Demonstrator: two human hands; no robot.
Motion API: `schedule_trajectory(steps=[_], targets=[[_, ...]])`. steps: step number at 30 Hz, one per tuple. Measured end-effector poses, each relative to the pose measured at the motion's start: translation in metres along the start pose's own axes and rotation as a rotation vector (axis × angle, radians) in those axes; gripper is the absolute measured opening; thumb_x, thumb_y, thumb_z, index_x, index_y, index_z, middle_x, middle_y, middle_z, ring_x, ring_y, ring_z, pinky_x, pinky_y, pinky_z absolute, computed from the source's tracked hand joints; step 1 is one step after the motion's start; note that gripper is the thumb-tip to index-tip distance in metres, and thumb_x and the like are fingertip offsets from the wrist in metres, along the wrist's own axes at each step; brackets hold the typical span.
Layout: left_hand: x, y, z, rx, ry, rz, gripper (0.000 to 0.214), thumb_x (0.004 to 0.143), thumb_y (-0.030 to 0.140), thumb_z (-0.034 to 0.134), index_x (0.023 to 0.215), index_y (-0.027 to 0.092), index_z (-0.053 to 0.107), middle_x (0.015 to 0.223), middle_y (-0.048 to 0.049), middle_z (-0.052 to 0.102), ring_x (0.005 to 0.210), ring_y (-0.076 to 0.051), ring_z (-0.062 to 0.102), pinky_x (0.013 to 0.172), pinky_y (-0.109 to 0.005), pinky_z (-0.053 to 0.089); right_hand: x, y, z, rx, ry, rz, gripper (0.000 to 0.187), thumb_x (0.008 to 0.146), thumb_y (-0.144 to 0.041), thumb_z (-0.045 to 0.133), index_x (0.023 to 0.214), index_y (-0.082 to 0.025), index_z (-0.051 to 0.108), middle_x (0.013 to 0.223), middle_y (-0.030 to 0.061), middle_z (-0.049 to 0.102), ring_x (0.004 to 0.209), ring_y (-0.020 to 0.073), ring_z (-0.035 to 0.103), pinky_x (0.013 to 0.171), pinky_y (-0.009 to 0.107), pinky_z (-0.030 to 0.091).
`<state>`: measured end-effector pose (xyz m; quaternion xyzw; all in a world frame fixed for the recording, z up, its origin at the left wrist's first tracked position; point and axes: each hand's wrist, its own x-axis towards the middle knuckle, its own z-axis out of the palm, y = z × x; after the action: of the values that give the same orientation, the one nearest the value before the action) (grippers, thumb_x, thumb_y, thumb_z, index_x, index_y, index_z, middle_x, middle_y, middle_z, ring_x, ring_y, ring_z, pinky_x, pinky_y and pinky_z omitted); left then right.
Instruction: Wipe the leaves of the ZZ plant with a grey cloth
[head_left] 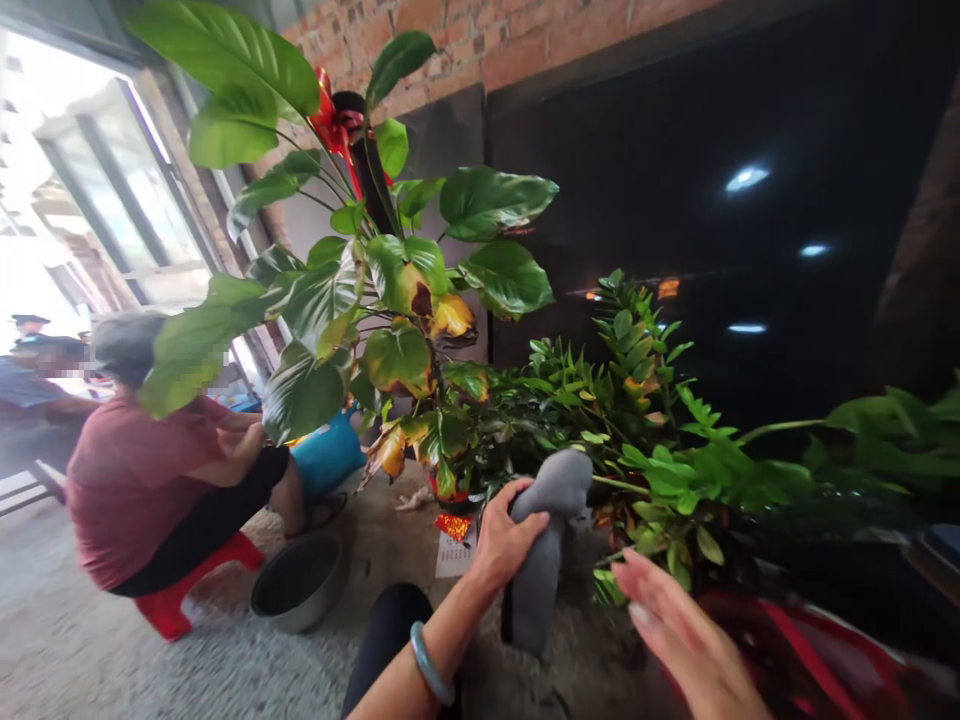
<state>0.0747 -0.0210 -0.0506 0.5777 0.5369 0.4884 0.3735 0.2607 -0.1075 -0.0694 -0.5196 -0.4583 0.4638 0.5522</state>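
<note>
My left hand [502, 535], with a bangle [429, 662] on its wrist, grips a soft grey cloth [553, 500] whose top flops over to the right. The cloth's lower part hangs down in front of the fingers. To the right, my right hand [675, 620] is held up with its fingers stretched out and nothing in it; it is slightly blurred. Its fingertips are just below the leaves of a low bushy plant [679, 475]. A tall plant [397, 355] with large leaves, some yellow and brown, stands beyond my left hand.
At left a person [146, 465] sits on a red stool [176, 600] by a blue container [328, 455]. A grey basin [296, 590] stands on the floor. A printed paper [452, 560] lies near the tall plant. Dark panels [675, 180] line the wall; a red bag-like thing [817, 650] is at lower right.
</note>
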Motion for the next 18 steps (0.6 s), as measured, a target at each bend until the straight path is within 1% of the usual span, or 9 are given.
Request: schedule_trajectory(steps=[1, 3, 4, 6, 8, 10, 13, 16, 18], targets=[[-0.004, 0.007, 0.003, -0.080, -0.025, -0.005, 0.043, 0.059, 0.025, 0.063, 0.102, 0.018, 0.063, 0.096, -0.0028, 0.068, 0.090, -0.022, 0.059, 0.080, -0.030, 0.046, 0.006, -0.001, 0.013, 0.003, -0.005, 0.015, 0.057, 0.068, -0.055, 0.064, 0.116, -0.024, 0.060, 0.120, 0.0109, 0.063, 0.114, 0.0309, 0.056, 0.088, 0.040, 0.050], [-0.016, 0.015, 0.010, -0.273, -0.096, -0.067, 0.055, 0.057, 0.028, 0.064, 0.111, 0.017, 0.058, 0.099, -0.0042, 0.066, 0.088, -0.022, 0.058, 0.076, -0.029, 0.047, 0.015, 0.001, 0.036, -0.024, 0.007, 0.027, 0.071, 0.064, -0.057, 0.064, 0.124, -0.021, 0.053, 0.132, 0.0119, 0.055, 0.124, 0.0309, 0.047, 0.098, 0.043, 0.043], [-0.023, 0.016, 0.013, -0.378, -0.118, -0.117, 0.061, 0.056, 0.028, 0.064, 0.116, 0.018, 0.055, 0.102, -0.0048, 0.066, 0.089, -0.021, 0.058, 0.075, -0.029, 0.047, 0.017, 0.004, 0.045, -0.054, 0.019, 0.027, 0.075, 0.063, -0.058, 0.063, 0.126, -0.019, 0.051, 0.135, 0.0127, 0.052, 0.127, 0.0309, 0.043, 0.102, 0.043, 0.039], [-0.036, 0.015, 0.018, -0.560, -0.114, -0.212, 0.071, 0.051, 0.025, 0.064, 0.121, 0.018, 0.050, 0.106, -0.0060, 0.065, 0.090, -0.021, 0.058, 0.076, -0.029, 0.047, 0.015, 0.013, 0.056, -0.121, 0.037, 0.009, 0.076, 0.065, -0.058, 0.060, 0.128, -0.016, 0.049, 0.137, 0.0136, 0.049, 0.129, 0.0304, 0.040, 0.106, 0.043, 0.033], [-0.044, 0.012, 0.021, -0.685, -0.075, -0.282, 0.073, 0.049, 0.023, 0.063, 0.121, 0.018, 0.050, 0.107, -0.0066, 0.064, 0.091, -0.022, 0.058, 0.076, -0.029, 0.046, 0.007, 0.024, 0.059, -0.176, 0.041, -0.032, 0.074, 0.070, -0.056, 0.056, 0.130, -0.015, 0.046, 0.138, 0.0139, 0.048, 0.129, 0.0299, 0.040, 0.106, 0.043, 0.033], [-0.048, 0.012, 0.021, -0.766, -0.027, -0.326, 0.070, 0.048, 0.021, 0.062, 0.118, 0.018, 0.051, 0.104, -0.0065, 0.064, 0.087, -0.021, 0.058, 0.072, -0.028, 0.045, -0.002, 0.035, 0.059, -0.229, 0.036, -0.099, 0.070, 0.072, -0.053, 0.056, 0.130, -0.016, 0.045, 0.138, 0.0140, 0.047, 0.129, 0.0296, 0.041, 0.105, 0.043, 0.035], [-0.054, 0.017, 0.020, -0.813, 0.015, -0.363, 0.062, 0.047, 0.016, 0.061, 0.109, 0.019, 0.055, 0.092, -0.0026, 0.065, 0.075, -0.016, 0.056, 0.064, -0.025, 0.043, -0.009, 0.042, 0.057, -0.296, 0.087, -0.184, 0.066, 0.072, -0.050, 0.057, 0.127, -0.016, 0.048, 0.137, 0.0149, 0.048, 0.128, 0.0311, 0.042, 0.104, 0.045, 0.035], [-0.062, 0.022, 0.021, -0.745, -0.061, -0.383, 0.046, 0.044, 0.011, 0.058, 0.089, 0.019, 0.059, 0.071, 0.0028, 0.061, 0.062, -0.012, 0.049, 0.058, -0.022, 0.039, -0.008, 0.038, 0.058, -0.309, 0.144, -0.133, 0.068, 0.068, -0.052, 0.057, 0.125, -0.016, 0.050, 0.131, 0.0158, 0.053, 0.124, 0.0339, 0.045, 0.101, 0.047, 0.038], [-0.068, 0.023, 0.021, -0.709, -0.108, -0.388, 0.036, 0.043, 0.011, 0.058, 0.079, 0.018, 0.058, 0.063, 0.0040, 0.058, 0.058, -0.011, 0.047, 0.057, -0.022, 0.038, -0.007, 0.033, 0.058, -0.321, 0.122, -0.056, 0.073, 0.065, -0.054, 0.058, 0.126, -0.015, 0.050, 0.130, 0.0165, 0.055, 0.124, 0.0343, 0.046, 0.099, 0.045, 0.040]])
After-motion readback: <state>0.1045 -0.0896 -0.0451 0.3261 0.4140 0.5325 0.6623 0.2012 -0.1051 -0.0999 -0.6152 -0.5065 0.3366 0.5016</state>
